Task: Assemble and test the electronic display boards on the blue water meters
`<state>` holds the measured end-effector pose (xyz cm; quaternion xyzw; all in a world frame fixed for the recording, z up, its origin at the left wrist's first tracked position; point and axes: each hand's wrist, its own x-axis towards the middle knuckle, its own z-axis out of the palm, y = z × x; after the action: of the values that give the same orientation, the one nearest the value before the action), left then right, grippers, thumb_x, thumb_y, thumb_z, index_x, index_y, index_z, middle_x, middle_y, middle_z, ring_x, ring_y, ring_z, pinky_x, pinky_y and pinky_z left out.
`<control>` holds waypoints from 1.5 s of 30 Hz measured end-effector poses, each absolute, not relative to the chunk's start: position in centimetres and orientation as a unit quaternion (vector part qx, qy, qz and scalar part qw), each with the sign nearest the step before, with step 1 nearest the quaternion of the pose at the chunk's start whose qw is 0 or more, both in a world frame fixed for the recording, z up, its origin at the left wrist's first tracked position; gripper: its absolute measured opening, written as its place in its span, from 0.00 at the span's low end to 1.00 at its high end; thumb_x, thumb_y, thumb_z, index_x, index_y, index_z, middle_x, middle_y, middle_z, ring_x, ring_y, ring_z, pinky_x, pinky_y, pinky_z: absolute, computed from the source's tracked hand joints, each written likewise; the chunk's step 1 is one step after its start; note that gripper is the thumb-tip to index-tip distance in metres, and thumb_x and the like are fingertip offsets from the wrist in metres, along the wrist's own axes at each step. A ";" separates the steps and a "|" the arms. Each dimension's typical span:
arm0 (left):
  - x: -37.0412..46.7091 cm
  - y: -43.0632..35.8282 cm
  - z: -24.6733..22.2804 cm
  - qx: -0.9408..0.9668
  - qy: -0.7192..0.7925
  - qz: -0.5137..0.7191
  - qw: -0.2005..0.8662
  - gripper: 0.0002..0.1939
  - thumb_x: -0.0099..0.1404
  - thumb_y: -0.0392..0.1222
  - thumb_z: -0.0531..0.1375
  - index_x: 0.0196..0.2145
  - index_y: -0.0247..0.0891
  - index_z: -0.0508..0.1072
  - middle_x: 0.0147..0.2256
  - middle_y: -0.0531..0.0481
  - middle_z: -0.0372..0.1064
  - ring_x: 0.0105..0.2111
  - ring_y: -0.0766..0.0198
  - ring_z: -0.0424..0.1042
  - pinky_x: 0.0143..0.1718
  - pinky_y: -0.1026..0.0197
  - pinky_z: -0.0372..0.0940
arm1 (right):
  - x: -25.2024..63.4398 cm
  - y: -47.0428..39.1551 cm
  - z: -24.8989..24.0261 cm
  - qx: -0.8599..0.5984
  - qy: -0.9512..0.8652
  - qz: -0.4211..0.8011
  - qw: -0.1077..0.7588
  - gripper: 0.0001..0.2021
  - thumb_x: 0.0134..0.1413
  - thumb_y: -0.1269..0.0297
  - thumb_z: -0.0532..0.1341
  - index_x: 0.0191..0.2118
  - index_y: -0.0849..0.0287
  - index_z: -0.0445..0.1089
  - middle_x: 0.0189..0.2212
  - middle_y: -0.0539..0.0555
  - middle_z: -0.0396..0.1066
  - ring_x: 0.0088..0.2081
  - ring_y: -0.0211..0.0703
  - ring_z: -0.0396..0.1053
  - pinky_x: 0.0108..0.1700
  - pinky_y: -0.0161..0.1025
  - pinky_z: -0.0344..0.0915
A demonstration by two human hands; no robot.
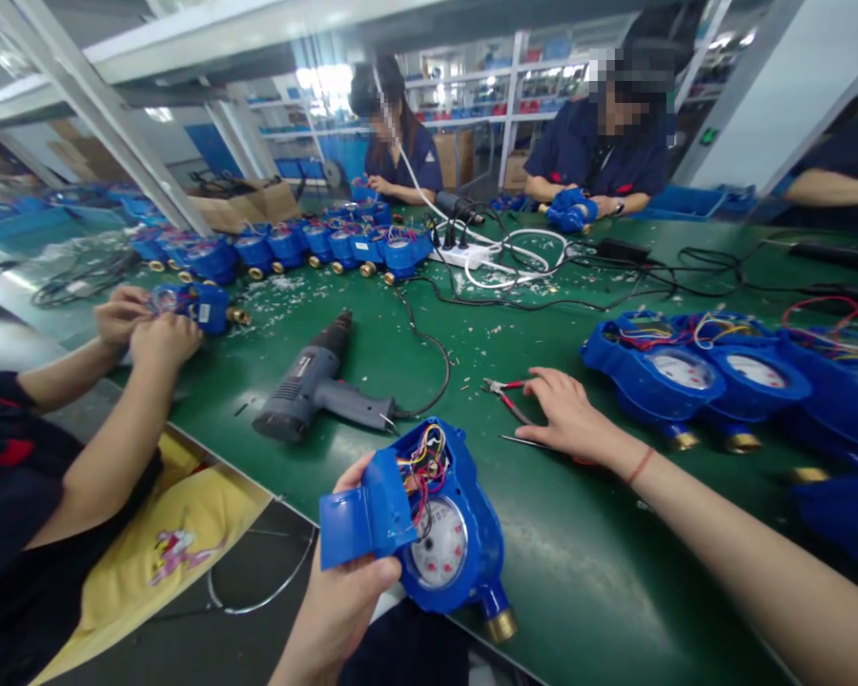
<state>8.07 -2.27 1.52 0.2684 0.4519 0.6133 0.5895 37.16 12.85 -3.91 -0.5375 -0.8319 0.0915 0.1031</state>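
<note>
My left hand [347, 595] is closed round the left side of a blue water meter [472, 514], which it holds over the table's front edge. The meter's blue cover [368, 519] is swung aside, baring red, yellow and white wires above the round dial. A brass threaded end points down to the right. My right hand [564, 419] lies palm down on the table, fingers stretched over the red handles of small cutting pliers [511, 398]. A thin metal tool [521, 440] sticks out from under that hand; its other end is hidden.
A grey heat gun [315, 381] lies left of centre. More blue water meters [693, 372] stand at right, with a row of meters [336, 243] farther back. A power strip [461, 255] and cables lie behind. One co-worker's hands [153, 324] handle a meter at left; others sit opposite.
</note>
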 end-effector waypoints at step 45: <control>9.5 -3.1 4.5 0.466 0.658 0.521 0.279 0.35 0.44 0.51 0.73 0.50 0.44 0.69 0.48 0.47 0.68 0.46 0.51 0.71 0.48 0.53 0.68 | 31.9 1.8 9.8 -0.308 -0.938 -0.083 0.135 0.16 0.62 0.70 0.53 0.54 0.62 0.68 0.39 0.59 0.71 0.40 0.53 0.62 0.38 0.47 0.57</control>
<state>9.51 -3.12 4.46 0.4659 0.6583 0.5212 0.2793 31.94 1.80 9.78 -0.3082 -0.9380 -0.0833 0.1350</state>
